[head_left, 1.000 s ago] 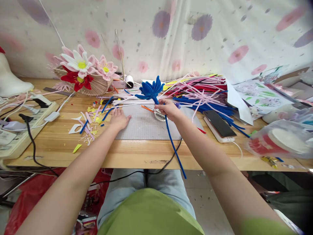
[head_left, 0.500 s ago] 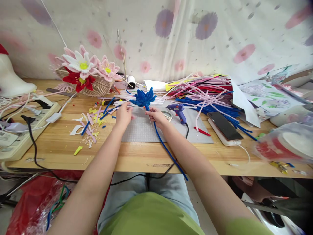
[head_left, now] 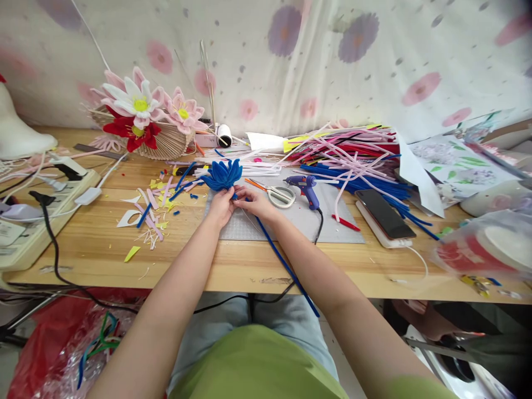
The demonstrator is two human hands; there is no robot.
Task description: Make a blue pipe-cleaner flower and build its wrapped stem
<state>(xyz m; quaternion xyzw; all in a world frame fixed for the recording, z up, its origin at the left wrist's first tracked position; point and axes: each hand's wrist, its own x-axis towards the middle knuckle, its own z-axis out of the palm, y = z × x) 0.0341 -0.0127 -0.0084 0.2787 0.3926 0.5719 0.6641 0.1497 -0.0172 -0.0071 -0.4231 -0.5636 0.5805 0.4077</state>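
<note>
Surface: light wooden table (head_left: 103,249), front edge toward the person; grey cutting mat (head_left: 332,221) at centre. Backdrop: pale cloth (head_left: 291,72) printed with pink and purple flowers, hanging behind the table.

Held item: one blue pipe-cleaner flower (head_left: 221,173), above the mat's left far corner, its blue stem (head_left: 282,263) running down past the table edge. Left hand (head_left: 220,206) and right hand (head_left: 254,202) meet at the flower's base, fingers pinched together on it, thumbs touching or nearly so.

On the mat: one pair of scissors (head_left: 277,194) with orange blades, one blue glue gun (head_left: 305,187) with a black cord, one red pen (head_left: 344,223).

Right of the mat: one dark phone (head_left: 382,213) lying on a white pad; a loose heap of pipe cleaners (head_left: 349,155), pink, red, blue and white, too many to count.

Far left: three finished flowers (head_left: 137,113) (white, red, pink) on a fan-shaped stand; one white power strip (head_left: 37,221); scattered paper scraps (head_left: 152,213).
</note>
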